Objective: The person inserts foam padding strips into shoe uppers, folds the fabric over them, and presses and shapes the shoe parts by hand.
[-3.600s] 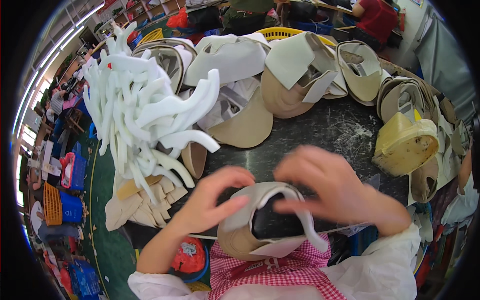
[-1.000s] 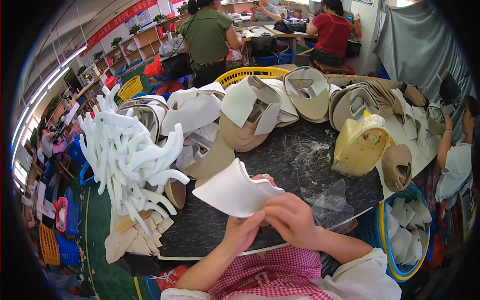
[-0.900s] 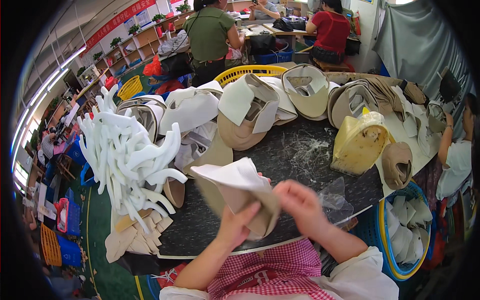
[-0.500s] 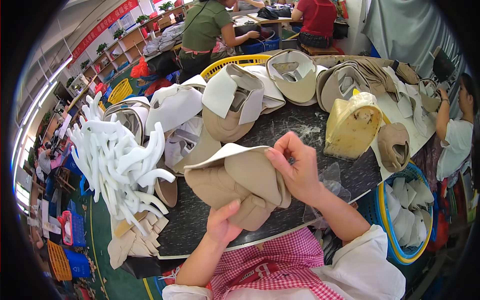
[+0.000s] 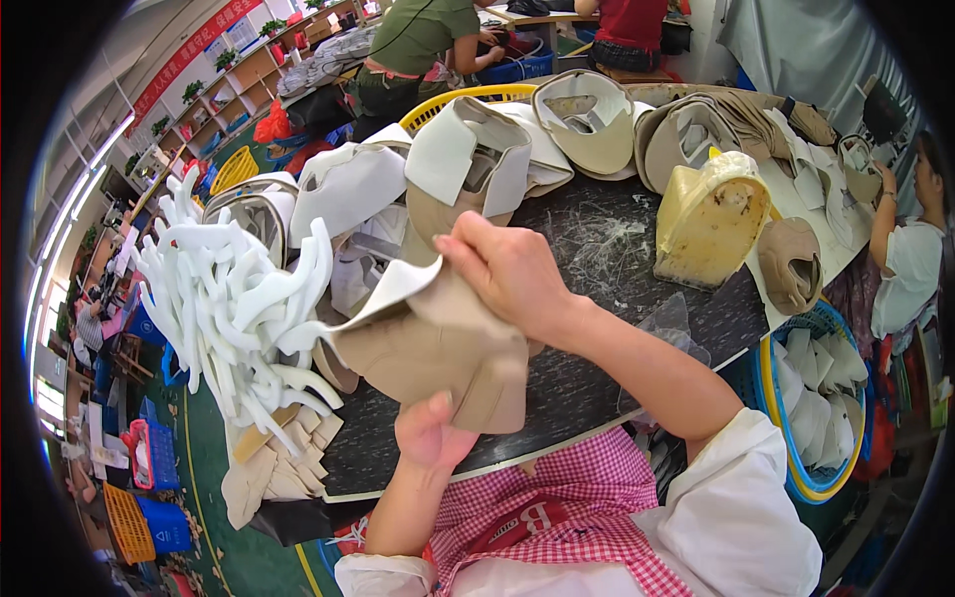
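Foam strips (image 5: 224, 298), white and curved, are heaped in a big tangle over at 9 o'clock on the dark worktable (image 5: 597, 249), with a few flat tan cut pieces (image 5: 269, 478) fanned out under them. Moving right, the tan shoe upper (image 5: 438, 348) is held up off the table at dead centre, its white lining flap poking out toward the foam. Left hand (image 5: 430, 433) is at 6 o'clock, under the piece, thumb pressed up against its bottom edge, so it's pinching the fabric there. Right hand (image 5: 507, 274) comes over the top at 12, fingers closed down on the upper's top edge. Further right at 2 o'clock sits a yellow shoe last (image 5: 708, 219), and a blue basket of white pieces (image 5: 821, 398) hangs off the table edge at 3. My guess on the risk: that flap is right beside the foam pile, so a swing leftward could snag a strip and pull the heap onto the floor.
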`<state>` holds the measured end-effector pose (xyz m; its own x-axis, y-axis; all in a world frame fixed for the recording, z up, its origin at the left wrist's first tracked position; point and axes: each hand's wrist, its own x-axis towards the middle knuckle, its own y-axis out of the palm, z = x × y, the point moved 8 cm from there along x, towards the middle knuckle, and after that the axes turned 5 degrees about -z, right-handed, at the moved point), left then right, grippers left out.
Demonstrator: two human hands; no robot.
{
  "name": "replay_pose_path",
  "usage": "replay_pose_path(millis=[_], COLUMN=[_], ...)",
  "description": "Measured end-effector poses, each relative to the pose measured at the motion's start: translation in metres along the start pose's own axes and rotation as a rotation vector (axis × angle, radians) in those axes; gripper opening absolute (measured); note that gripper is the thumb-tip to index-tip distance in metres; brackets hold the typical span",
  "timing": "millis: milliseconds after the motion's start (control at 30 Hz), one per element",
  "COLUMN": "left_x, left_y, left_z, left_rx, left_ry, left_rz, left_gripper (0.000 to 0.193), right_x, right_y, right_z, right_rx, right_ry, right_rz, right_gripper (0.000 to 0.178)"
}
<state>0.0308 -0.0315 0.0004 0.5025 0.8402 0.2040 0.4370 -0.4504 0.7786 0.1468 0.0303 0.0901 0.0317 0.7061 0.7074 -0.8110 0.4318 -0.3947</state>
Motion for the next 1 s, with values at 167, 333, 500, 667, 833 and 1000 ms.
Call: replay_pose_path(millis=[167, 333, 500, 667, 833, 1000], left_x=[-0.010, 0.001, 0.005, 0.005, 0.001, 0.002], left_y=[0.020, 0.011, -0.001, -0.001, 0.002, 0.011], left_z=[-0.010, -0.008, 0.000, 0.002, -0.023, -0.028], left_rx=[1.000, 0.391, 0.285, 0.360, 0.447, 0.554], left_ry=[0.113, 0.020, -0.007, 0.001, 0.172, 0.297], left_rz=[-0.158, -0.158, -0.043, -0.154, -0.319, -0.353], left_gripper=[0.056, 0.048, 0.055, 0.060, 0.056, 0.048], right_x=[-0.017, -0.017, -0.028, -0.037, -0.038, -0.063], right_y=[0.006, -0.011, 0.012, 0.017, -0.057, -0.055], right_z=[-0.011, -0.006, -0.026, -0.052, 0.001, 0.026], right_rx=[-0.125, -0.009, 0.333, 0.349, 0.175, 0.213], right_ry=[0.030, 0.087, 0.175, 0.309, -0.042, -0.112], right_rz=[-0.073, -0.095, 0.044, 0.071, -0.223, -0.060], right_gripper=[0.024, 0.025, 0.024, 0.015, 0.018, 0.024])
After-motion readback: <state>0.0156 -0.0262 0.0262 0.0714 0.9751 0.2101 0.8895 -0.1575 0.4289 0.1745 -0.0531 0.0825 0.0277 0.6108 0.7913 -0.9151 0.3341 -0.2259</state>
